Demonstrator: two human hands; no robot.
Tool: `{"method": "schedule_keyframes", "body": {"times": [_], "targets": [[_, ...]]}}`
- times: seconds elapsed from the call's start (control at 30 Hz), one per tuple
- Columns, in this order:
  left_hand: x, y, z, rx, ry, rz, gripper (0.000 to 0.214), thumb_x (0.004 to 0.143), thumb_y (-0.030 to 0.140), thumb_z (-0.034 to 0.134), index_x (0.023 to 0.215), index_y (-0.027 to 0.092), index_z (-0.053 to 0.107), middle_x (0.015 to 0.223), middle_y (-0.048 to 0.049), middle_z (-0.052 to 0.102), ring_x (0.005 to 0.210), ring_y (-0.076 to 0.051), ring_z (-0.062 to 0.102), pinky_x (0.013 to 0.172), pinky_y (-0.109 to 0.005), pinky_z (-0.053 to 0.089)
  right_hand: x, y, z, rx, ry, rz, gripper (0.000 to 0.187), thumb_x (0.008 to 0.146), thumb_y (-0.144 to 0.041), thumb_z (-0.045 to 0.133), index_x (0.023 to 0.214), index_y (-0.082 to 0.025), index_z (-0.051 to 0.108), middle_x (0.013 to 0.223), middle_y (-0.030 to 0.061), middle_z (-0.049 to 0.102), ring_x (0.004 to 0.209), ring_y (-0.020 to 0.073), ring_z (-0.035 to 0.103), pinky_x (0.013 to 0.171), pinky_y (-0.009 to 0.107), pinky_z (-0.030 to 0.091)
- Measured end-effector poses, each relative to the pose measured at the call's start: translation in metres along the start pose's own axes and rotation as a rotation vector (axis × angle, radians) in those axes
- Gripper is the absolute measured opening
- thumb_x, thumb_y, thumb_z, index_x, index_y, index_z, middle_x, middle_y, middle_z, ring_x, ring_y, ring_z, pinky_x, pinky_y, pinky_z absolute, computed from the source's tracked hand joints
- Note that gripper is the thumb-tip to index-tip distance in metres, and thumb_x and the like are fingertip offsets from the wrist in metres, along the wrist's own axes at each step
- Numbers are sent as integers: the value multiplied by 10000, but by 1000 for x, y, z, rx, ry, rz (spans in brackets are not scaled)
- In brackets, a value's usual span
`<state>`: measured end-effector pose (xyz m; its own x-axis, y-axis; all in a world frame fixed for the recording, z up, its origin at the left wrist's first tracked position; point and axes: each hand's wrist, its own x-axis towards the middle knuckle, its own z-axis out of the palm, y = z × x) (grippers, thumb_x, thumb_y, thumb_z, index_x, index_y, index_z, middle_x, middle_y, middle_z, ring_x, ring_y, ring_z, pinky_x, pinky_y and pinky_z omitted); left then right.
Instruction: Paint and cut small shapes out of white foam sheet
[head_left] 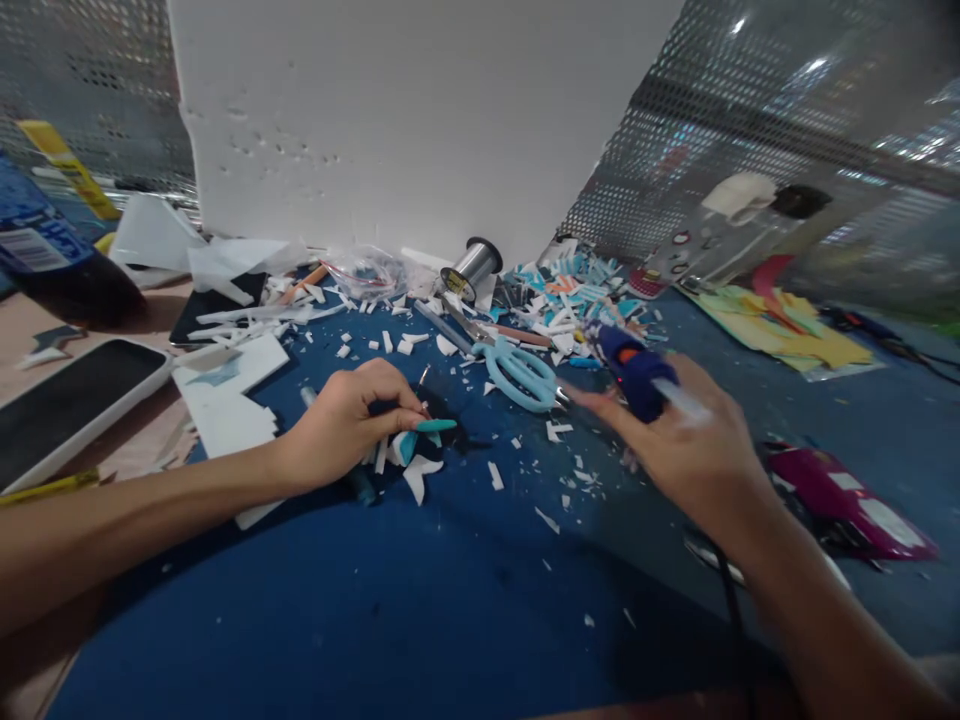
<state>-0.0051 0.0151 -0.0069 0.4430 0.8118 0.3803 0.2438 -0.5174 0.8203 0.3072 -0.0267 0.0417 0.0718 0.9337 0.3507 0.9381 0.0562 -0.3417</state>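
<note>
My left hand is closed in a pinch on a small turquoise piece, slim and pointed at its right end; its material is unclear. Below the fingers lie white and turquoise cut scraps. In my right hand is a dark blue hot glue gun, slightly blurred, with a whitish glue stick coming out of its back. Its nozzle points away, up and to the left. Light blue-handled scissors lie between the hands, blades toward the back.
A large white board stands at the back. Scraps and a wire spool lie before it. At left are a phone, a dark bottle and white sheets; at right, a magenta pouch and yellow paper.
</note>
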Motion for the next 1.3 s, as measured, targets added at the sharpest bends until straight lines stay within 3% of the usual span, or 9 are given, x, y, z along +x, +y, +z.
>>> {"method": "schedule_keyframes", "body": {"times": [0.1,0.2,0.3,0.5,0.6,0.73,0.87,1.1,1.3], "targets": [[1,2,-1,-28,-3,-7,244,902,365,698,730,198,744,718,-64,700,769,-200,641,730,-348,561,-7,24,1,-461,-143,115,748,781,-751,623,1073,-63,595,980,267,653,871,425,671,625,438,525],[1,5,-1,-69,-16,0,234,890,353,710,713,205,751,705,-59,701,774,-195,644,741,-345,564,-19,45,14,-603,-148,63,960,835,-762,544,1328,57,449,1113,370,619,951,437,659,635,437,536],[1,6,-1,-116,-16,8,221,875,339,728,700,207,750,724,-64,712,777,-192,640,747,-346,560,-28,57,25,-635,-136,13,1087,830,-794,510,1358,149,396,1119,389,602,964,420,660,696,421,550],[1,5,0,-210,-15,50,316,859,479,743,674,223,737,691,-58,708,781,-203,636,765,-359,539,-35,30,-2,-617,-71,-59,997,796,-863,434,1174,45,598,1111,365,591,1065,526,572,853,629,486],[1,8,0,-261,-25,77,417,841,598,718,660,221,726,673,-58,702,762,-205,631,777,-367,527,-28,-14,-16,-168,8,-188,819,908,-755,398,1243,-44,629,1250,306,591,1206,465,536,1025,637,404],[-2,14,0,-303,-50,85,482,821,661,692,656,210,728,662,-61,694,754,-202,623,755,-353,520,-12,-74,9,675,-293,-66,376,955,-531,560,1116,-243,740,1306,112,662,1227,284,595,997,456,500],[-4,20,0,-318,-86,86,489,821,659,693,644,204,725,650,-50,694,748,-190,627,793,-347,519,-5,-103,50,1242,-505,100,277,831,-495,753,1029,-305,787,1255,26,727,1168,218,642,1039,411,484],[-3,21,0,-346,-95,48,473,823,643,707,655,201,732,676,-49,727,718,-185,660,804,-366,538,-7,-117,68,1517,-603,259,227,695,-461,872,848,-302,818,1131,11,771,1143,201,663,1022,365,518],[-4,15,0,-340,-41,-11,265,812,445,797,678,222,754,977,-92,784,1052,-246,674,957,-418,532,-4,-110,71,1612,-475,412,236,641,-444,902,689,-270,749,1147,6,757,1023,178,679,826,311,569]]}}
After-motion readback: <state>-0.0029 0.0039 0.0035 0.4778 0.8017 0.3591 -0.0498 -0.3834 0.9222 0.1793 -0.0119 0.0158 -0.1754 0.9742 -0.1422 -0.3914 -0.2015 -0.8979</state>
